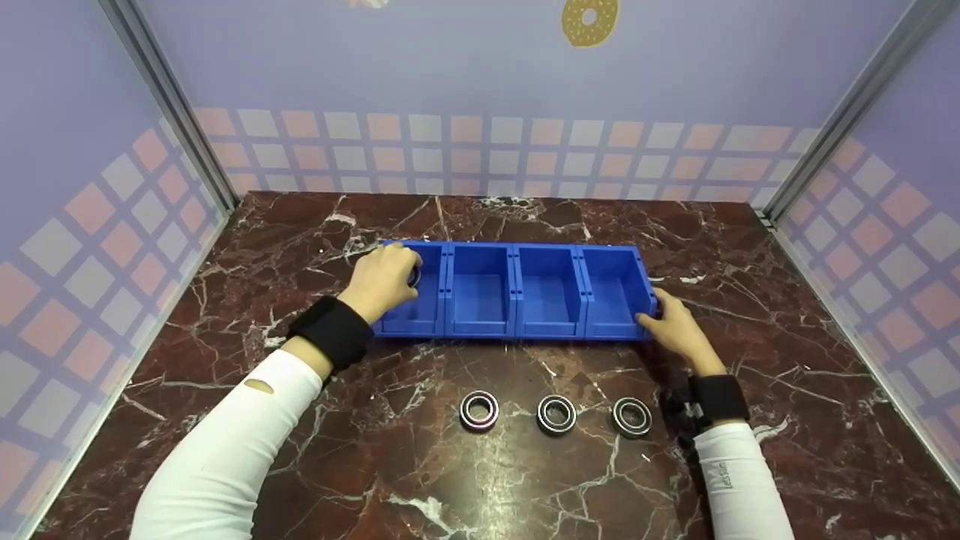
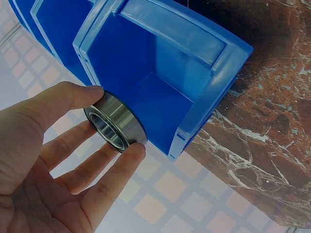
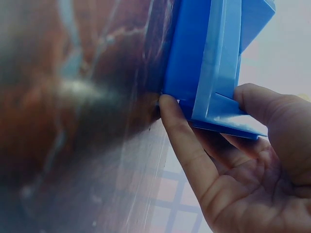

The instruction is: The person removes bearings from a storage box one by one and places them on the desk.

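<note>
My left hand (image 1: pixel 382 279) pinches a steel ball bearing (image 2: pixel 116 121) between thumb and fingers, over the leftmost compartment of a blue four-part bin (image 1: pixel 480 328). In the left wrist view the bearing is tilted at that compartment's opening, and its floor shows bare. At the bin's right end, my right hand (image 1: pixel 675 326) grips the end wall, thumb on the front rim and fingers along the outer side (image 3: pixel 218 107). Three more bearings lie flat in a row in front of the bin: a left one (image 1: pixel 479 411), a middle one (image 1: pixel 556 415) and a right one (image 1: pixel 631 417).
The bin stands on a dark red marbled tabletop (image 1: pixel 360 465). Behind it rises a lilac wall (image 1: pixel 480 82) with pink and white squares. Side panels with metal corner posts (image 1: pixel 169 105) close off the left and right.
</note>
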Tool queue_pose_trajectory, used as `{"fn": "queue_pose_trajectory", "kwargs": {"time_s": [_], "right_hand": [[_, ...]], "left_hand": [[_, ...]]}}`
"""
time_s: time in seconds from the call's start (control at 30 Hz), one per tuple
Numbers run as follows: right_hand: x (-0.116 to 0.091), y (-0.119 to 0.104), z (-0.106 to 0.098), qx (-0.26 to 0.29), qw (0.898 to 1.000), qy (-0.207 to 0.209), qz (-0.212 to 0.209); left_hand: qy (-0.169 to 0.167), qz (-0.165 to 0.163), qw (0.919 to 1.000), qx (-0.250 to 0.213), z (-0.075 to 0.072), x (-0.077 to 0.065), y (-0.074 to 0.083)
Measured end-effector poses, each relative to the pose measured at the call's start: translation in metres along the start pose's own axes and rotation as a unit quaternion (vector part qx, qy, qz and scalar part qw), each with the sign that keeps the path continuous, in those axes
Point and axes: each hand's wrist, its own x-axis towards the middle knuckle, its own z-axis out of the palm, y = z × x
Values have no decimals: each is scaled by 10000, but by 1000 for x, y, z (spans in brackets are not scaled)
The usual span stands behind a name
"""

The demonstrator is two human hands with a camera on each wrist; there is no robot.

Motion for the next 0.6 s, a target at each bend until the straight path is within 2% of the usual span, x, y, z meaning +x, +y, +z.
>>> {"fn": "queue_pose_trajectory", "kwargs": {"time_s": [0.17,0.6], "right_hand": [[0,0,0,34,10000,-6,2],[-1,0,0,-9,10000,-13,72]], "left_hand": [[-44,-27,10000,0,-1,-3,0],[-50,200,9998,3,0,-14,5]]}}
